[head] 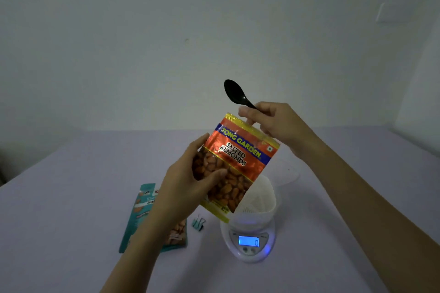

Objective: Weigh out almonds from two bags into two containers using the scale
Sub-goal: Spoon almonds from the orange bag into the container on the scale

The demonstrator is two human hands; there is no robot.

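Head: orange bag (238,164) half-hides container (263,197), clip (198,223) nr scale (248,242).

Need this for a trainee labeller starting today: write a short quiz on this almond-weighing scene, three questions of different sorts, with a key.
1. True or false: the display of the scale reads 0.
2. What does the right hand hold? A) a black spoon B) scissors C) a lid
3. Fill in: while the left hand grips the salted almonds bag, the white container stands on the ___.

Key: 1 true; 2 A; 3 scale.
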